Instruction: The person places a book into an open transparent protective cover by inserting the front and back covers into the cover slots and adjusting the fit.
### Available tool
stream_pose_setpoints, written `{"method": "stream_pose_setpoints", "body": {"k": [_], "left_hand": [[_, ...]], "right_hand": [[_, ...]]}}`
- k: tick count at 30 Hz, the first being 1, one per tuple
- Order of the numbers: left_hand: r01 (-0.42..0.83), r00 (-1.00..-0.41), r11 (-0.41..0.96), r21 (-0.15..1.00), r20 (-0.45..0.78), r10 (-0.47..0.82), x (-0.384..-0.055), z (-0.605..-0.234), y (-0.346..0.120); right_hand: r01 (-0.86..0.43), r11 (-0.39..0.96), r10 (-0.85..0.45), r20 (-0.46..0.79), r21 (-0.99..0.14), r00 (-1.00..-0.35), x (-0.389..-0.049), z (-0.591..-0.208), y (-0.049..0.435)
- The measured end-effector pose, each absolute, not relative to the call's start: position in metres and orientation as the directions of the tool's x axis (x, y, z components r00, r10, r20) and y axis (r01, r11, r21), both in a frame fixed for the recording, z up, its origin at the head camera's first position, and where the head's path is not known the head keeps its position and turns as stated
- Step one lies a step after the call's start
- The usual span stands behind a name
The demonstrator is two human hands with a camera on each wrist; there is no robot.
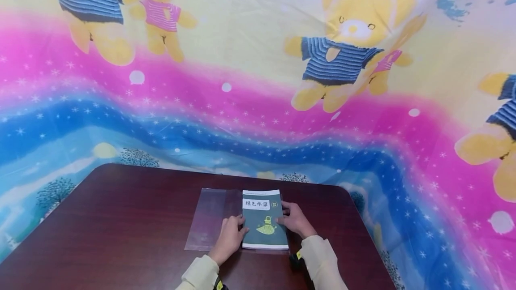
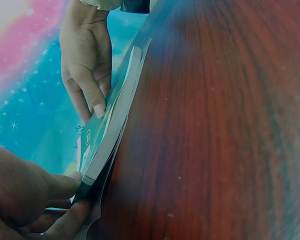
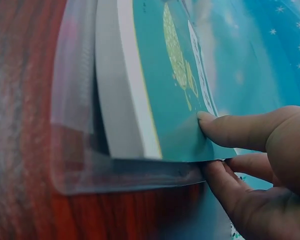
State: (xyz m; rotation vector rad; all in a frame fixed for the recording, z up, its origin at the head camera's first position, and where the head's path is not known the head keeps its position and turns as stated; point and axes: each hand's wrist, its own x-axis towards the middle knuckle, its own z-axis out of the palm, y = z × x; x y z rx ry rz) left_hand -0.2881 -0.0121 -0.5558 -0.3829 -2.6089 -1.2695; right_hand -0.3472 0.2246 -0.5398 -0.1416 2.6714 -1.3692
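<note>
A green paperback book (image 1: 264, 238) with a white title label and a yellow-green drawing lies in the middle of the table, its front cover up. Under it a clear plastic book cover (image 1: 204, 220) is spread, one half reaching out to the left. My left hand (image 1: 229, 237) pinches the spine side, thumb on top and fingers at the lower edge, as the left wrist view shows. At the opposite edge my right hand (image 1: 297, 219) grips the book, its thumb (image 3: 235, 131) on the front and fingers beneath. The plastic's rim sticks out past the pages in the right wrist view.
The dark red wooden table (image 1: 109, 223) has rounded far corners. Behind it hangs a cloth (image 1: 242, 57) printed with teddy bears and snowflakes. Dark straps with yellow marks sit at both wrists, beside the light sleeves (image 1: 322, 258).
</note>
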Motion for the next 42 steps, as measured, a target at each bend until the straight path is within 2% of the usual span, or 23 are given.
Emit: {"method": "stream_pose_setpoints", "body": {"k": [5, 12, 17, 28, 37, 42], "left_hand": [[0.311, -0.948, 0.595, 0.741, 0.29, 0.134, -0.288, -0.555, -0.011], [0.369, -0.922, 0.604, 0.706, 0.361, 0.142, -0.288, -0.555, -0.011], [0.36, -0.926, 0.617, 0.7, 0.348, 0.145, -0.288, -0.553, -0.012], [0.397, -0.902, 0.689, 0.606, 0.396, 0.172, -0.287, -0.548, -0.009], [0.329, -0.928, 0.755, 0.567, 0.342, 0.148, -0.284, -0.544, -0.004], [0.356, -0.914, 0.752, 0.554, 0.374, 0.157, -0.286, -0.542, -0.004]], "right_hand": [[-0.03, 0.61, -0.124, -0.058, -0.792, -0.991, -0.347, -0.542, 0.226], [-0.039, 0.609, -0.123, -0.047, -0.792, -0.991, -0.347, -0.545, 0.227], [-0.047, 0.606, -0.123, -0.035, -0.794, -0.992, -0.345, -0.545, 0.226], [-0.042, 0.601, -0.126, -0.042, -0.798, -0.991, -0.344, -0.542, 0.225], [-0.035, 0.594, -0.141, -0.061, -0.804, -0.988, -0.342, -0.542, 0.226], [-0.072, 0.606, -0.176, -0.045, -0.792, -0.983, -0.341, -0.542, 0.225]]}}
